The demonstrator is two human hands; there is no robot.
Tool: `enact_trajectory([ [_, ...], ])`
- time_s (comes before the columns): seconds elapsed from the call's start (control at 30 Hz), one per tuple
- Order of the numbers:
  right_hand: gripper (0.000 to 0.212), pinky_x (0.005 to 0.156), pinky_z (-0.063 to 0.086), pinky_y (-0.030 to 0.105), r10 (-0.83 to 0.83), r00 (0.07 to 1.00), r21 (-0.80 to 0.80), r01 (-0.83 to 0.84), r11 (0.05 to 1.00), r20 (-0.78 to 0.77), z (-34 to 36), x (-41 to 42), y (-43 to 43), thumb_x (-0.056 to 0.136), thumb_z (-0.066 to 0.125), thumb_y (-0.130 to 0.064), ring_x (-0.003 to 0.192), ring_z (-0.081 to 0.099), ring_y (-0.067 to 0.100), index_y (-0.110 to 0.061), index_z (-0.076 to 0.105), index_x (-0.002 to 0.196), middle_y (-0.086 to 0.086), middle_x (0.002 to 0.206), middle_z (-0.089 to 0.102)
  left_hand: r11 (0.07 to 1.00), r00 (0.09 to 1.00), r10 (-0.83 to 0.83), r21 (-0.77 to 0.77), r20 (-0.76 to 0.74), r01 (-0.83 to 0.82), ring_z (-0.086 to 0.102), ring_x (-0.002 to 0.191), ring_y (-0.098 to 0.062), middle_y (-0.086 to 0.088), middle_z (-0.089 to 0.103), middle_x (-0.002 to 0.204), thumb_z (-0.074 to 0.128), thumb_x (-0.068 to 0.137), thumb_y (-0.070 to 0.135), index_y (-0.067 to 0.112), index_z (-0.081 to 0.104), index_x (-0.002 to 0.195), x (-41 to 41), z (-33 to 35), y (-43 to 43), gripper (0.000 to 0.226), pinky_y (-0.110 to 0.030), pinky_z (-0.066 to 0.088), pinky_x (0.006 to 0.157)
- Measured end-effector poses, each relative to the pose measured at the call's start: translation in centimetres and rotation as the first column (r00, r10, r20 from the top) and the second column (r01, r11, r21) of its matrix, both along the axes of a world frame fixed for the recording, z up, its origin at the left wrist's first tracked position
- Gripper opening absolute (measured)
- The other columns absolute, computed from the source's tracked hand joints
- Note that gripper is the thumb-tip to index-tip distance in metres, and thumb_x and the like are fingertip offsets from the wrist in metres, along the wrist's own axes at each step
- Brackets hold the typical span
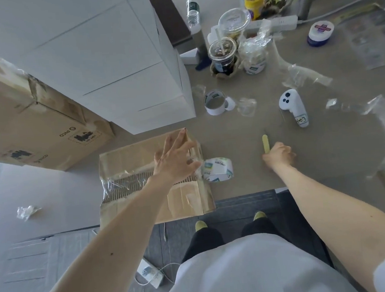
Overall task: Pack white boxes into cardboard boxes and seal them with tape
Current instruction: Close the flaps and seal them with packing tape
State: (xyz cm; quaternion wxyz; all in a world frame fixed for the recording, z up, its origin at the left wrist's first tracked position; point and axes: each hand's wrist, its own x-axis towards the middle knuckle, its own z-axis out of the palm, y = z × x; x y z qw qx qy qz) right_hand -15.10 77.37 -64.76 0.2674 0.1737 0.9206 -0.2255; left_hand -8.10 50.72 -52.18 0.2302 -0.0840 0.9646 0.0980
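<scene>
Since it is corrugated and already taped, the cardboard box (127,160) at the near edge of the counter (326,145) is judged light and easily dented, best taken by its side walls. The left hand (176,156) is spread flat over its 2 o'clock corner, though contact cannot be told. At 3 o'clock, past the tape roll (218,169), a yellow cutter (266,144) is gripped in the right hand (279,155). Stiff white boxes (109,60) are stacked at 11 o'clock.
</scene>
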Motion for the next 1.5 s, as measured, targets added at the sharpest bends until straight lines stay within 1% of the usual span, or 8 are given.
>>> enact_trajectory([
  [0.2, 0.027, 0.071, 0.039, 0.03, 0.016, 0.999, -0.063, -0.013, 0.998, 0.046, 0.7, 0.1, 0.2, 0.09, 0.059, -0.018, 0.097, 0.059, 0.035, -0.001, 0.055, 0.11, 0.02, 0.108, 0.061, 0.994, 0.996, -0.072, -0.091, -0.056, 0.067, 0.01, 0.149, -0.021, 0.014, 0.011, 0.162, 0.064, 0.083, 0.052, 0.043, 0.055, 0.126, -0.6, 0.5, -0.1, 0.045, -0.066, 0.005, 0.113],
  [0.4, 0.009, 0.058, 0.041, 0.035, -0.153, 0.986, -0.357, 0.12, 0.926, -0.064, 2.8, 2.1, -0.4, 0.08, 0.049, -0.008, 0.076, 0.055, 0.03, -0.014, 0.045, 0.073, 0.012, 0.081, 0.057, 0.947, 0.947, -0.303, -0.141, -0.106, 0.288, 0.036, 0.134, -0.015, 0.009, 0.047, 0.135, 0.064, 0.085, 0.049, 0.032, 0.068, 0.102, -4.2, -0.5, -0.5, 0.025, -0.048, 0.012, 0.111],
  [0.67, 0.017, 0.059, 0.031, 0.03, -0.183, 0.98, -0.65, 0.092, 0.754, -0.074, 8.4, 7.6, -1.7, 0.094, 0.049, -0.026, 0.061, 0.046, 0.016, -0.017, 0.064, 0.093, -0.003, 0.063, 0.05, 0.853, 0.817, -0.517, 0.078, 0.254, 0.516, 0.068, 0.078, -0.024, -0.001, 0.069, 0.084, 0.052, 0.094, 0.033, 0.017, 0.067, 0.084, -9.3, -2.5, 2.7, 0.024, -0.038, 0.056, 0.067],
  [0.8, 0.049, 0.061, 0.034, 0.026, -0.125, 0.988, -0.592, 0.047, 0.804, -0.091, 8.7, 9.9, -2.8, 0.104, 0.027, -0.048, 0.069, 0.054, 0.015, -0.023, 0.068, 0.094, 0.001, 0.072, 0.052, 0.78, 0.676, -0.606, 0.145, 0.419, 0.609, 0.057, 0.063, -0.024, 0.001, 0.057, 0.069, 0.054, 0.094, 0.055, 0.012, 0.058, 0.072, -10.6, -4.6, 3.6, 0.048, -0.036, 0.044, 0.06],
  [1.03, 0.03, 0.053, 0.046, 0.026, -0.11, 0.982, -0.592, -0.001, 0.806, -0.151, 9.5, 12.9, -3.8, 0.1, 0.048, -0.036, 0.054, 0.057, 0.009, -0.017, 0.059, 0.08, 0.0, 0.066, 0.061, 0.701, 0.532, -0.705, 0.342, 0.469, 0.626, 0.045, 0.057, -0.016, 0.001, 0.05, 0.065, 0.063, 0.095, 0.036, 0.017, 0.054, 0.065, -11.6, -6.3, 4.2, 0.036, -0.03, 0.039, 0.059],
  [1.23, 0.032, 0.051, 0.05, 0.029, -0.084, 0.965, -0.54, -0.065, 0.839, -0.248, 10.6, 13.6, -5.5, 0.098, 0.055, -0.03, 0.048, 0.063, 0.012, -0.02, 0.059, 0.069, -0.001, 0.062, 0.066, 0.617, 0.575, -0.783, 0.404, 0.236, 0.675, 0.038, 0.058, -0.019, -0.002, 0.042, 0.06, 0.069, 0.082, 0.016, 0.014, 0.048, 0.061, -11.8, -7.3, 4.0, 0.029, -0.039, 0.033, 0.055],
  [1.37, 0.03, 0.05, 0.038, 0.029, -0.017, 0.934, -0.41, -0.14, 0.901, -0.357, 9.9, 13.0, -7.3, 0.097, 0.056, -0.03, 0.052, 0.052, 0.019, -0.011, 0.062, 0.075, 0.001, 0.058, 0.06, 0.602, 0.585, -0.789, 0.426, 0.188, 0.676, 0.036, 0.046, -0.012, -0.002, 0.042, 0.056, 0.07, 0.088, 0.014, 0.008, 0.049, 0.064, -11.6, -7.5, 4.0, 0.033, -0.017, 0.028, 0.045],
  [1.5, 0.032, 0.049, 0.032, 0.034, 0.009, 0.898, -0.322, -0.166, 0.932, -0.44, 9.3, 12.8, -9.0, 0.096, 0.058, -0.028, 0.05, 0.038, 0.024, -0.007, 0.057, 0.072, 0.003, 0.053, 0.047, 0.595, 0.616, -0.773, 0.51, 0.151, 0.622, 0.032, 0.041, -0.008, -0.001, 0.038, 0.053, 0.071, 0.084, 0.01, 0.007, 0.045, 0.056, -11.7, -7.8, 3.7, 0.039, -0.025, 0.029, 0.048],
])
